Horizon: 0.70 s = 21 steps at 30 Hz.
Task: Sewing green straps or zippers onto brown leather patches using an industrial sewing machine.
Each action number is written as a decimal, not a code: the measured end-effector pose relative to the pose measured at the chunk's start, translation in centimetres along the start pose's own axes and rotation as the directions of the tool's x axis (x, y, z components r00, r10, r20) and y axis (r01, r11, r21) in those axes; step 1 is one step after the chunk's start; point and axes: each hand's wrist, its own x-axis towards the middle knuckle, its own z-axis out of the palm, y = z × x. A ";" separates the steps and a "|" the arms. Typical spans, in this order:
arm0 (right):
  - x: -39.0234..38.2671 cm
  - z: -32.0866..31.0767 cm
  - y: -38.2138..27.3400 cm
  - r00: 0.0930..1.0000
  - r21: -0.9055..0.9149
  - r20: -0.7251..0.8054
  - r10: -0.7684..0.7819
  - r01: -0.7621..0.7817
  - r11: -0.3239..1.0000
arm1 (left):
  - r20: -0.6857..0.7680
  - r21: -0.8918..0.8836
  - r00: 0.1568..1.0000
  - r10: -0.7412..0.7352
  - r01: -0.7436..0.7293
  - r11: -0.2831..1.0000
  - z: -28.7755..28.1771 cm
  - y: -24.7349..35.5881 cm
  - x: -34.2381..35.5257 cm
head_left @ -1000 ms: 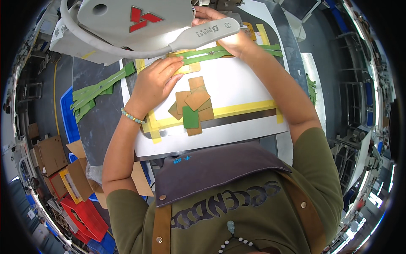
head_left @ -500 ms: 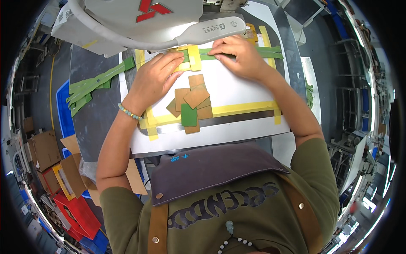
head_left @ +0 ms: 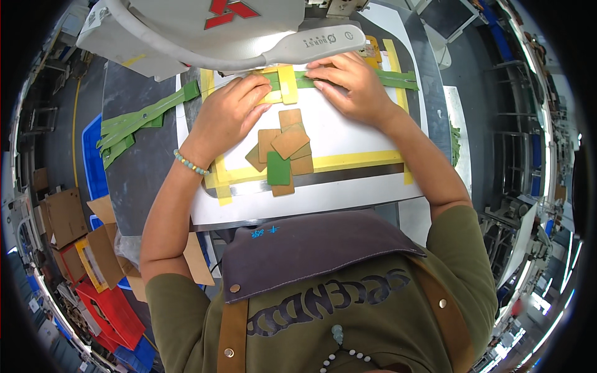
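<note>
A green zipper tape (head_left: 398, 80) runs left to right across a white work board (head_left: 354, 130), under the sewing machine head (head_left: 211, 31). It passes beneath a yellow guide strip (head_left: 286, 84). My left hand (head_left: 233, 112) is closed, fingers together, pressing the tape just left of the guide. My right hand (head_left: 356, 87) is closed on the tape to the right of the guide, fingertips holding its edge. Exactly how the tape sits under the fingers is partly hidden. A folded length of green zipper tape (head_left: 140, 124) trails off the board at the left.
Several tan cards and a green card (head_left: 278, 168) lie in a loose pile on the board, near yellow masking tape (head_left: 354, 160). A grey lamp arm (head_left: 317, 45) hangs low over the hands. Cardboard boxes (head_left: 65, 214) and a blue bin (head_left: 93, 161) stand at left.
My right hand's fingers have spread slightly apart, staying at the tape. My left hand keeps its place beside the guide. The whole picture has shifted a little.
</note>
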 end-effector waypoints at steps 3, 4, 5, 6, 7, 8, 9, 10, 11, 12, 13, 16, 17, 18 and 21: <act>0.4 0.2 -0.5 0.998 0.025 -0.010 -0.058 0.058 0.998 | -0.017 0.006 1.000 0.021 -0.020 1.000 0.0 0.0 0.1; 0.5 0.6 -0.5 0.995 0.043 0.045 -0.088 0.086 0.995 | -0.018 0.007 1.000 0.020 -0.020 1.000 0.0 -0.1 0.1; 0.6 1.1 -0.6 0.988 0.062 0.099 -0.118 0.112 0.992 | -0.016 0.009 1.000 0.021 -0.021 1.000 -0.1 -0.2 0.1; 0.8 1.6 -0.7 0.988 0.062 0.099 -0.118 0.112 0.992 | -0.013 0.012 1.000 0.023 -0.023 1.000 -0.1 -0.3 0.1; 0.9 2.2 -0.8 0.979 0.052 0.134 -0.153 0.148 0.988 | -0.013 0.012 1.000 0.024 -0.024 1.000 -0.2 -0.3 0.1; 1.0 2.4 -0.9 0.968 0.042 0.170 -0.187 0.182 0.982 | -0.003 0.004 1.000 0.013 -0.013 1.000 -0.2 -0.3 0.1; 1.0 2.2 -0.8 0.957 0.031 0.226 -0.183 0.181 0.983 | 0.008 -0.005 1.000 0.005 -0.005 1.000 -0.3 -0.3 0.1; 1.0 2.2 -0.8 0.958 0.028 0.223 -0.181 0.180 0.983 | 0.008 -0.004 1.000 0.010 -0.010 1.000 -0.4 -0.2 0.0; 0.9 2.2 -0.7 0.953 0.003 0.237 -0.191 0.196 0.981 | -0.038 0.022 0.999 0.007 -0.006 1.000 -0.6 -0.1 -0.2; 0.8 2.2 -0.7 0.946 -0.020 0.252 -0.202 0.214 0.977 | -0.085 0.048 0.996 0.003 0.001 0.999 -0.8 0.1 -0.6; 0.9 2.2 -0.8 0.939 -0.041 0.289 -0.187 0.207 0.977 | -0.084 0.049 0.996 0.006 -0.002 0.999 -1.1 0.0 -0.8; 1.1 2.1 -1.2 0.942 -0.065 0.278 -0.188 0.213 0.975 | -0.035 0.102 0.998 -0.058 0.061 0.993 -1.8 -0.3 -1.2; 1.0 2.1 -1.1 0.943 -0.065 0.276 -0.186 0.211 0.975 | -0.045 0.095 0.999 -0.030 0.034 0.995 -1.8 -0.3 -1.2; 0.9 2.2 -1.0 0.943 -0.073 0.279 -0.182 0.210 0.975 | -0.054 0.090 0.999 -0.002 0.007 0.996 -1.9 -0.3 -1.3; 0.9 2.1 -1.2 0.943 -0.073 0.286 -0.171 0.200 0.977 | -0.025 -0.012 0.999 -0.022 0.021 1.000 -1.9 0.0 -1.2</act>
